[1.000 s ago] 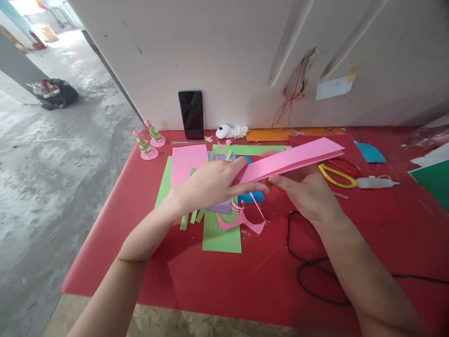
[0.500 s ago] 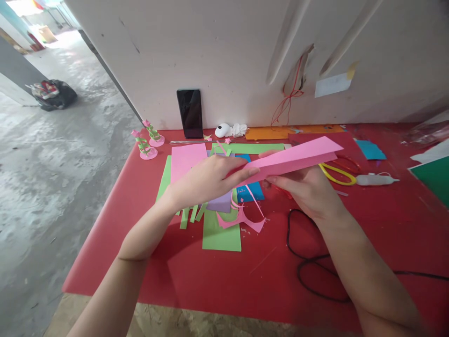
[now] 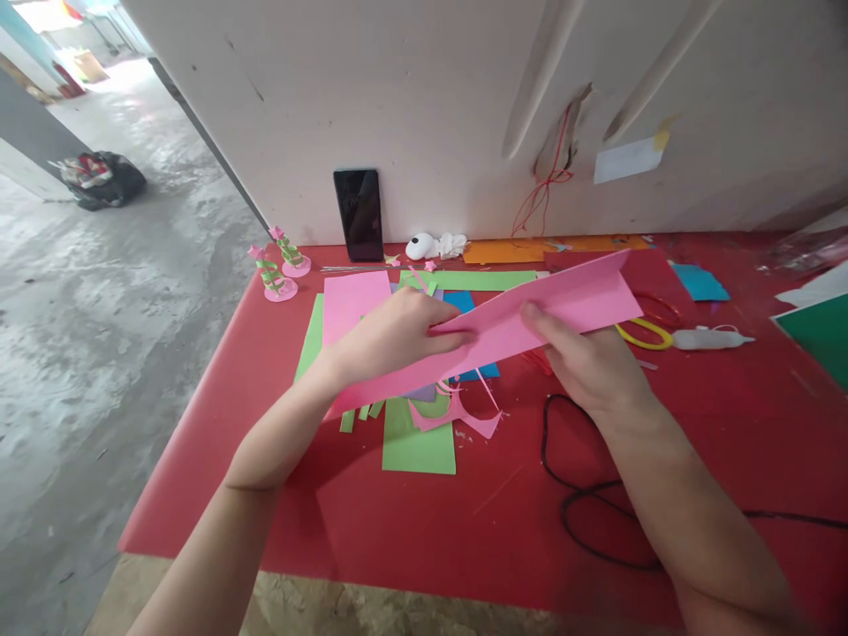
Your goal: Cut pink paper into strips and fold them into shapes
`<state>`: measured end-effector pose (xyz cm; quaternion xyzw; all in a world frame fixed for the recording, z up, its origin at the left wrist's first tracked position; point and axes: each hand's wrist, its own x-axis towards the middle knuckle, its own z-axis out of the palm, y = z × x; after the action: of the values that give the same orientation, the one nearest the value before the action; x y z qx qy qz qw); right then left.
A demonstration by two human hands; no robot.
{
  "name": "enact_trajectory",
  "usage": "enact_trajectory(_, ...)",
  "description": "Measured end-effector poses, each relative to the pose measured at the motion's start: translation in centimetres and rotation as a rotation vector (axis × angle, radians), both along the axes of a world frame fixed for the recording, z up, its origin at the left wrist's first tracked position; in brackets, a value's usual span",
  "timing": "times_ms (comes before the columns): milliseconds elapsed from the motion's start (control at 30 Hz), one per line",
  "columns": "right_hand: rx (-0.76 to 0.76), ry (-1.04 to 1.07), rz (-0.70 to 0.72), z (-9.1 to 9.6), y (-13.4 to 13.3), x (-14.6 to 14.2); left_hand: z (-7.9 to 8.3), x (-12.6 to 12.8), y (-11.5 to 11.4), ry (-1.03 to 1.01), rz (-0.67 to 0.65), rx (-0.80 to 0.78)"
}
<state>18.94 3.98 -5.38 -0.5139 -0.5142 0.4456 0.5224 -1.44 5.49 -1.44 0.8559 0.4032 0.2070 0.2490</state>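
A long strip of pink paper (image 3: 503, 331), creased along its length, is held above the table by both hands. My left hand (image 3: 397, 336) grips its middle part, with thumb and fingers closed on it. My right hand (image 3: 583, 353) pinches the strip nearer its right end, the thumb lying along the fold and the other fingers behind, partly hidden. Below the strip lie pink paper scraps (image 3: 457, 415), a green sheet (image 3: 420, 446), a purple sheet partly covered, and a blue sheet (image 3: 458, 302). A square pink sheet (image 3: 358, 296) rests beside my left hand.
On the red table (image 3: 397, 539) stand two small pink-and-green paper ornaments (image 3: 273, 274). A phone (image 3: 359, 215) leans on the wall. Yellow-handled scissors (image 3: 646, 334), a glue bottle (image 3: 708, 339) and a black cord (image 3: 583, 490) lie to the right.
The folded pink strip has been opened out and tilted, so its inner crease shows and its lower edge hangs down to the left. My right thumb has moved up onto the inner face.
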Motion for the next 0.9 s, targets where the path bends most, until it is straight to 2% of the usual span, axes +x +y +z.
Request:
enact_trajectory(167, -0.039, 0.083, -0.035, 1.2, -0.3, -0.3, 0.1, 0.1, 0.2, -0.025, -0.011, -0.095)
enact_trajectory(333, -0.047, 0.142, -0.072, 1.9, 0.0, 0.5, 0.1, 0.2, 0.3, -0.003, 0.016, -0.143)
enact_trajectory(667, -0.046, 0.223, -0.057, 2.4, 0.1, 1.4, 0.1, 0.9, -0.1, -0.060, -0.008, -0.180)
enact_trajectory(900, -0.042, 0.162, -0.048, 2.2, 0.6, 1.6, -0.2, 1.2, 0.2, -0.093, -0.008, -0.352)
